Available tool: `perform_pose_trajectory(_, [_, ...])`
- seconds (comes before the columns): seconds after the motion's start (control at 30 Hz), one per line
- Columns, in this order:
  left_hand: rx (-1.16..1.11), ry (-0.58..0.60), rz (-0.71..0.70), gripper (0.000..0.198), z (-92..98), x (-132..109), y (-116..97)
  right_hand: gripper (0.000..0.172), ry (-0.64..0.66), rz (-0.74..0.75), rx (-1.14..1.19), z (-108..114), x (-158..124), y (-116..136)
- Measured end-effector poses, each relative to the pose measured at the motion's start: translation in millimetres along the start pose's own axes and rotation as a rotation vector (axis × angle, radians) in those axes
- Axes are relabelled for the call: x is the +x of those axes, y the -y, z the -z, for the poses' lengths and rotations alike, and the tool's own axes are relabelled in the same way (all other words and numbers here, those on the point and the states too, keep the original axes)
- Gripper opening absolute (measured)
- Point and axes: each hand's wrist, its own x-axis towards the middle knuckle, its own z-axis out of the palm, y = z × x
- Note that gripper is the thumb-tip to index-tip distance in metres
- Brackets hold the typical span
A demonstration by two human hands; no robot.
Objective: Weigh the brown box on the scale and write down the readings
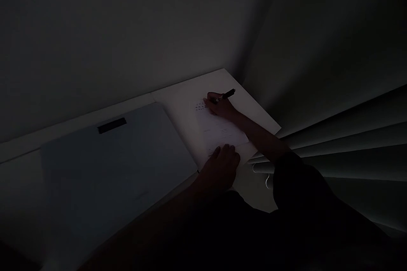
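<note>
The view is very dark. My right hand is closed round a dark pen, whose upper end points up to the right. It rests on the upper part of a white sheet of paper, beside rows of small dark marks. At the lower edge of the sheet lies my left hand, its fingers bent and its fingertips touching the paper. Whether anything is beneath its fingers is hidden.
The paper lies on a white table. Left of it is a large grey-blue flat panel with a black strip near its far edge. A wall rises behind, and curtain-like folds hang at the right.
</note>
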Motion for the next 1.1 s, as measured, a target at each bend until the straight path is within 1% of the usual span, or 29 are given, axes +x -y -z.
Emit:
perform_pose_trajectory(0.13, [-0.019,0.042,-0.005,0.034,0.0,0.5,0.8,0.044,-0.012,0.002,0.046,-0.3,-3.2,3.2])
perform_pose_trajectory(0.27, [-0.023,0.018,0.008,0.034,-1.0,0.9,0.6,0.044,0.015,0.008,0.091,0.7,-5.0,3.6])
perform_pose_trajectory(0.43, [-0.033,0.070,0.003,0.033,4.3,2.5,0.6,0.043,0.013,0.028,0.064,1.1,-4.4,2.4])
perform_pose_trajectory(0.57, [-0.034,0.062,0.000,0.034,4.4,2.6,1.2,0.042,0.005,0.020,0.093,0.5,-3.0,0.5])
perform_pose_trajectory(0.83, [-0.040,0.045,0.009,0.032,1.6,2.1,0.6,0.038,0.000,0.005,0.040,0.6,-4.5,4.6])
perform_pose_trajectory(1.1, [-0.040,0.096,0.017,0.033,5.8,4.4,1.1,0.033,-0.024,-0.015,-0.022,0.4,-0.7,3.5])
